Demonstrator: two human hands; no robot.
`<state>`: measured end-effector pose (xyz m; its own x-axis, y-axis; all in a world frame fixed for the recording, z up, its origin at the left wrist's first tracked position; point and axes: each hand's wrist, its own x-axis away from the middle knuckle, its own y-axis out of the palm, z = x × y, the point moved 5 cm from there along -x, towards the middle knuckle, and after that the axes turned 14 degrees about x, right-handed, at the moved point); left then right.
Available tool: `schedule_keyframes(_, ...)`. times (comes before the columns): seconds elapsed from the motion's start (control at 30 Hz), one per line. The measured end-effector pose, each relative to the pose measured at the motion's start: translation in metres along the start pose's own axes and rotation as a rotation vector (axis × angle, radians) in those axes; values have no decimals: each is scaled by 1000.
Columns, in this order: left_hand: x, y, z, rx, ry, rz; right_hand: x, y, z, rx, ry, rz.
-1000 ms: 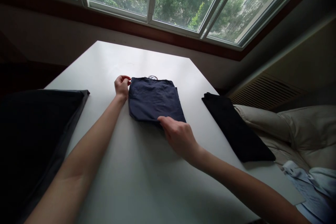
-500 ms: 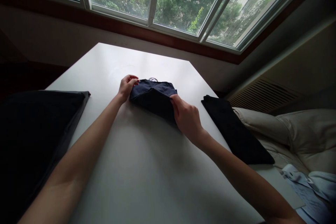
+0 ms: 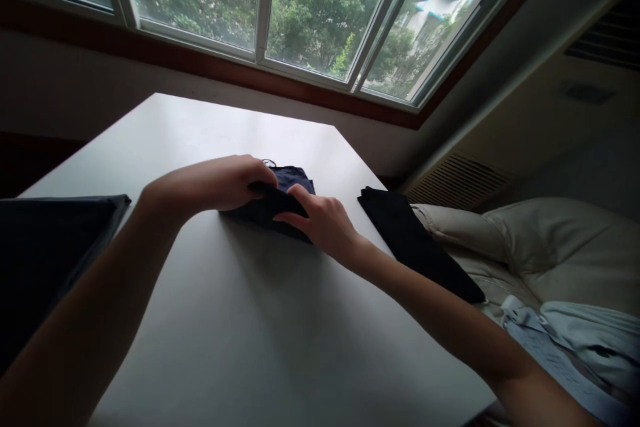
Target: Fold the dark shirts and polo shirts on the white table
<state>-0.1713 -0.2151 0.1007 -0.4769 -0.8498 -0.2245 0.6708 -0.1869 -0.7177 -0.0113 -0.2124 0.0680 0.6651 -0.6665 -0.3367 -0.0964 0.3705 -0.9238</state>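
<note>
As the head view looks down on the white table (image 3: pixel 200 127), the left hand (image 3: pixel 215 183) curls closed over the near fold of a folded navy cloth (image 3: pixel 295 180), gripping it, while the right hand (image 3: pixel 323 220) half-closes on the same fold from the other side. The cloth lies under and just ahead of both hands, near mid-table. A loose pinch could let the fold slip and spring open; a rough slide could push it toward the black folded cloth (image 3: pixel 415 240) nearby.
</note>
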Motion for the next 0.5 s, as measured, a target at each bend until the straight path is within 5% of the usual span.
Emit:
schedule_keyframes(0.1, -3, -8, 1, -75, 17, -46, -13, -11, 2, -26, -37, -13)
schedule_keyframes(0.2, 1, -24, 18, -125, 77, 85, -29, -33, 9, -133, -89, 36)
schedule_keyframes(0.37, 19, -44, 68, -65, 193, 617, -55, -74, 33, -362, -140, 182)
schedule_keyframes(0.5, 39, -27, 105, 166, 360, 990, -73, -96, 52, -518, -80, 134)
